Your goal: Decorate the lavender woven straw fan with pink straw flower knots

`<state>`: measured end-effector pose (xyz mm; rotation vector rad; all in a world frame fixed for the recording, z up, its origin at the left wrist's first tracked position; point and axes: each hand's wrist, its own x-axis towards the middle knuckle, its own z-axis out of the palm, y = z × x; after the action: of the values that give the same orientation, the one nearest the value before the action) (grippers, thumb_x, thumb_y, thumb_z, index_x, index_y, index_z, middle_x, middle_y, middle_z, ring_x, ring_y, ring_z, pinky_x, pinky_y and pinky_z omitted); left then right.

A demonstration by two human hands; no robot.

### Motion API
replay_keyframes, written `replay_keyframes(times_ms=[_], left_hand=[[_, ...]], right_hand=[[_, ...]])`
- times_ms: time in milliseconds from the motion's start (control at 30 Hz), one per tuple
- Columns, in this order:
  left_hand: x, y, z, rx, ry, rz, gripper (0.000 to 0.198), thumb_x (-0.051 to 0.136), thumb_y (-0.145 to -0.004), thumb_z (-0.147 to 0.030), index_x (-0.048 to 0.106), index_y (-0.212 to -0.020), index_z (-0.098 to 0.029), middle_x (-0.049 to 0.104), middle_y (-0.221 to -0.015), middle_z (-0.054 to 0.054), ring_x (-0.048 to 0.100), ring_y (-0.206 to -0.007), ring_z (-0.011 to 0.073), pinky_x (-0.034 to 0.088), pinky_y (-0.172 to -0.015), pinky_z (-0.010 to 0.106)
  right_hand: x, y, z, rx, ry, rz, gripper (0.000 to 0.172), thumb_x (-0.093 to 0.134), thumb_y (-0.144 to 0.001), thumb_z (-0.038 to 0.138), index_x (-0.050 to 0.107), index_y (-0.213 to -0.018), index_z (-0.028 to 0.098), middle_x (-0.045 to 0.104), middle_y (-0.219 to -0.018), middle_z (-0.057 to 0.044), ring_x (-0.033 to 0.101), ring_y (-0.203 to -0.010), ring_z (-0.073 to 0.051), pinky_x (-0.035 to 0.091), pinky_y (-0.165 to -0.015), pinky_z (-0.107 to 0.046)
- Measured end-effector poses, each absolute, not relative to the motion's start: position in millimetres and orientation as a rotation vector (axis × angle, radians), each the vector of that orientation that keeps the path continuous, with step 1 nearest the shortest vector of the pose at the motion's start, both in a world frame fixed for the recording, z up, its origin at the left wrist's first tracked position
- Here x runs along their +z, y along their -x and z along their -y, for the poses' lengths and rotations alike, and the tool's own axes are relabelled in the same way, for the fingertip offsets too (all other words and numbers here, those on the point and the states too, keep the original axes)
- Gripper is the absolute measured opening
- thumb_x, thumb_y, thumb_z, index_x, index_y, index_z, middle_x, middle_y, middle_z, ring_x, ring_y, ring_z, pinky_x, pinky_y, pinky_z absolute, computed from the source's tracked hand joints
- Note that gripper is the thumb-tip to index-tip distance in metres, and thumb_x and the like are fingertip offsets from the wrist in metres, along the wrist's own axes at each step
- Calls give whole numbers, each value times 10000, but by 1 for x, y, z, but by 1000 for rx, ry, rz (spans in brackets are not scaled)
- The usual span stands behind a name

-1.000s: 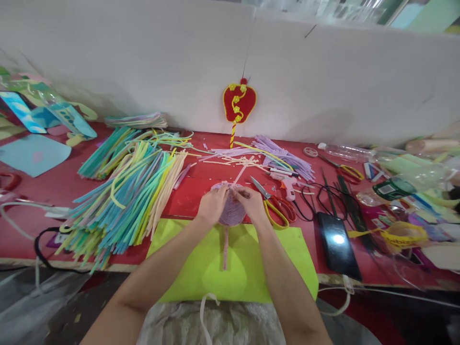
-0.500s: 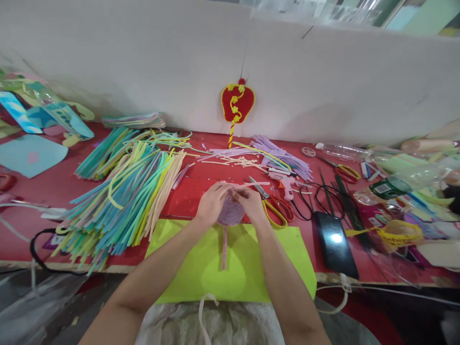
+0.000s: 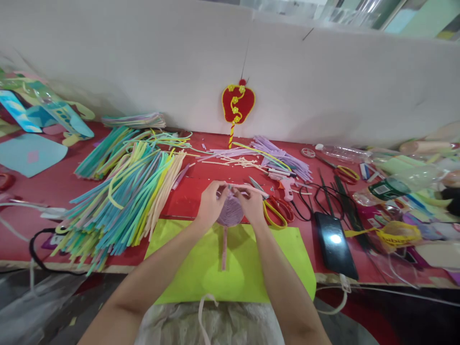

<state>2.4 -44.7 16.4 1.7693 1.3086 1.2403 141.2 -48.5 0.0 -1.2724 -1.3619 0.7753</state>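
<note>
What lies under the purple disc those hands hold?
The purple disc has its stick over a lime-green sheet on the red table. The left hand and right hand cover its sides, hiding what's beneath.

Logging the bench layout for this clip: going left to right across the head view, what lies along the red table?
Light-blue paper sheet → pile of pastel strips → left hand → lilac woven fan → right hand → yellow-and-red-handled scissors → black phone.
</note>
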Motion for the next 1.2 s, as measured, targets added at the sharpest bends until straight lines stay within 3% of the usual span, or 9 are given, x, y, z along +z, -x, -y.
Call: replay_keyframes(times_ms=[167,333,500,667,767,933,1033,1200], left_hand=[[15,-4,36,1093,-1451,-1156,277,537,-785,-401,549,-662,-154,550,-601,-22,512,-564,95,397,-561,208],[18,-7,34,1028,-1217,-931,270,651,-670,-371,518,-598,-147,490,-509,-52,461,-479,65,382,-522,196],[23,-8,39,989,-913,-804,165,689,-629,-239,571,-668,-131,585,-598,-31,537,-545,63,425,-581,186],[23,-5,40,876,-690,-643,132,653,-690,-158,592,-797,-113,662,-715,38,638,-690,117,498,-713,225],[24,-2,41,806,-617,-579,162,656,-708,-155,575,-843,-117,638,-687,25,634,-617,119,524,-652,236],[27,-4,44,877,-560,-544,219,700,-693,-226,499,-729,-148,448,-500,-74,412,-375,28,350,-385,136],[26,-7,44,935,-646,-607,256,709,-679,-296,501,-735,-158,406,-480,-85,349,-367,22,282,-377,135],[24,-7,44,1088,-1035,-833,176,630,-729,-321,552,-787,-174,370,-470,-90,333,-402,42,267,-429,155]], right_hand=[[0,-139,54,373,1164,1548,163,544,-823,300,660,-878,201,665,-853,-52,610,-805,-175,496,-749,-318],[-4,-142,54,155,1089,1627,145,514,-846,249,645,-901,217,664,-853,-45,602,-817,-178,496,-763,-333],[-2,-142,55,91,1076,1619,158,502,-851,225,648,-912,224,669,-876,-48,607,-843,-180,493,-785,-348],[-3,-141,53,-32,1061,1576,129,526,-837,204,644,-881,229,674,-838,-39,608,-811,-178,499,-752,-352],[-3,-140,52,-84,1047,1584,121,535,-834,190,636,-891,227,678,-850,-41,615,-810,-173,506,-745,-349],[-2,-137,52,-127,1059,1545,100,545,-836,195,638,-859,225,682,-817,-32,625,-788,-166,508,-754,-351],[-2,-134,52,-89,1049,1540,105,541,-839,203,642,-861,223,687,-829,-35,630,-804,-165,510,-761,-351],[-1,-132,54,9,1017,1483,98,550,-830,198,645,-844,216,688,-815,-32,628,-806,-159,510,-753,-338]])
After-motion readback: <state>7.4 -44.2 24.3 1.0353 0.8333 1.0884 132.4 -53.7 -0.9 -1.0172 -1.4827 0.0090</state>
